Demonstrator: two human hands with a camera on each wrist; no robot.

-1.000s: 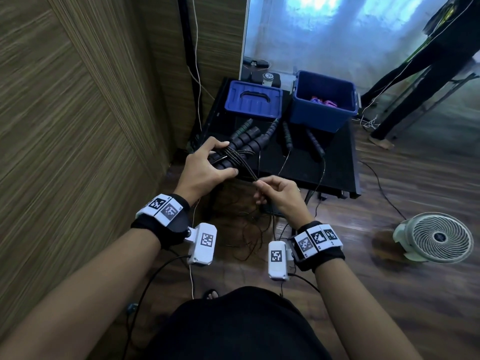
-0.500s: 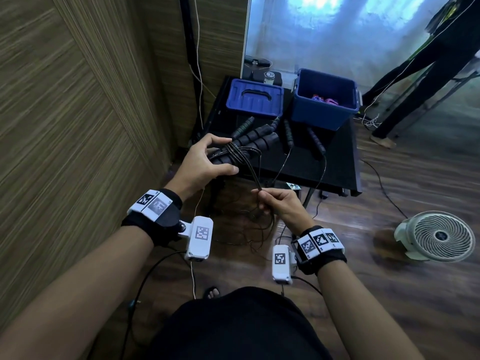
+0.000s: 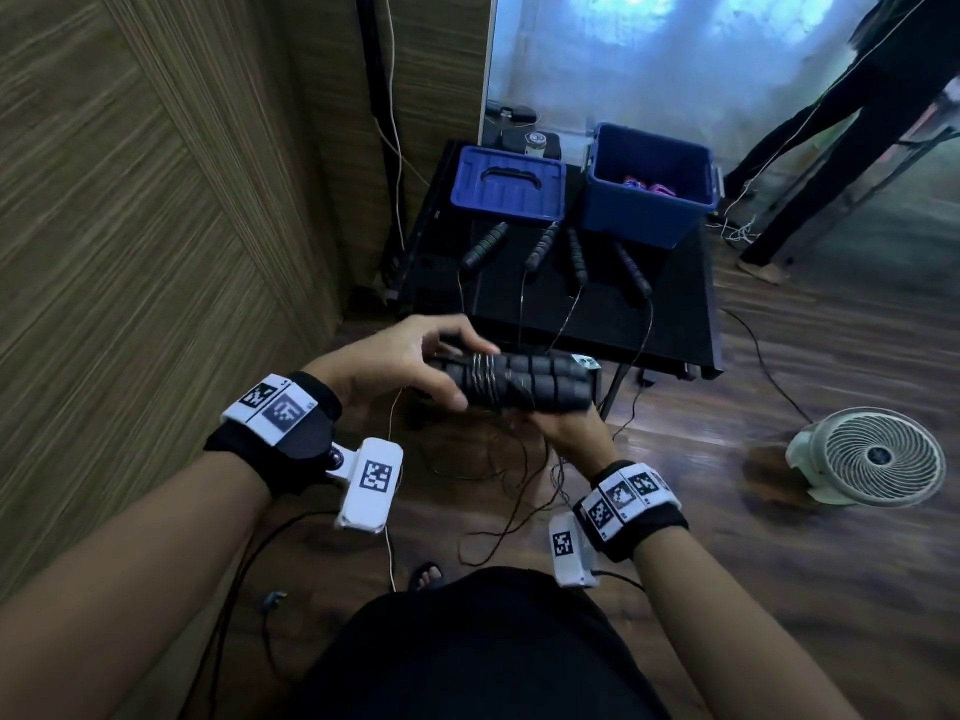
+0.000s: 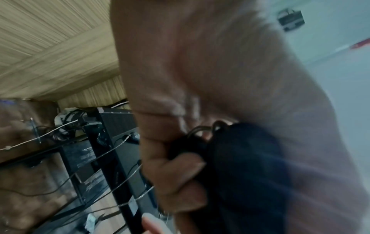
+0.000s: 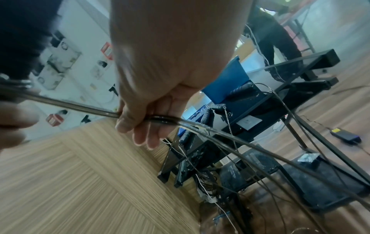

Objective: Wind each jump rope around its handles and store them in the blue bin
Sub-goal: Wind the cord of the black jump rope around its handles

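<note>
My left hand (image 3: 441, 366) grips a pair of black foam jump rope handles (image 3: 530, 381) held side by side, with several turns of thin cord (image 3: 485, 379) round them. Just under the handles my right hand (image 3: 561, 428) pinches the loose cord (image 5: 160, 118) between thumb and fingers; the rest of the cord hangs in loops toward the floor (image 3: 519, 485). The open blue bin (image 3: 649, 200) stands at the back right of the black table (image 3: 675, 314), with pink and blue things inside. Several more black handles (image 3: 576, 254) lie on the table in front of the bin.
A blue lid (image 3: 506, 187) lies left of the bin. A wood-panelled wall (image 3: 156, 226) runs along the left. A white floor fan (image 3: 872, 457) stands on the wooden floor at right. Another person's legs (image 3: 810, 137) are at the back right. Cables hang off the table.
The handles have come down and toward me and now lie level, pointing right. My right hand has moved up under them, and more cord turns sit on the handles.
</note>
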